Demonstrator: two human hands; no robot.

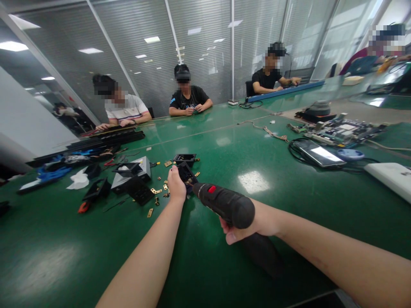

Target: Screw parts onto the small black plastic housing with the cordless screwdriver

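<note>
A drill [224, 205] fills the right hand [252, 229]; white device [390, 176] lettering [406, 173] blurs.

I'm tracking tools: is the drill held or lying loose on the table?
Held: the right grip wraps around the drill, which points toward the black part in the left grip.

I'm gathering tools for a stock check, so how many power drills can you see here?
1: the black power drill in your right hand, pointed at the black box in your left hand. Others may be hidden from this view.
</note>
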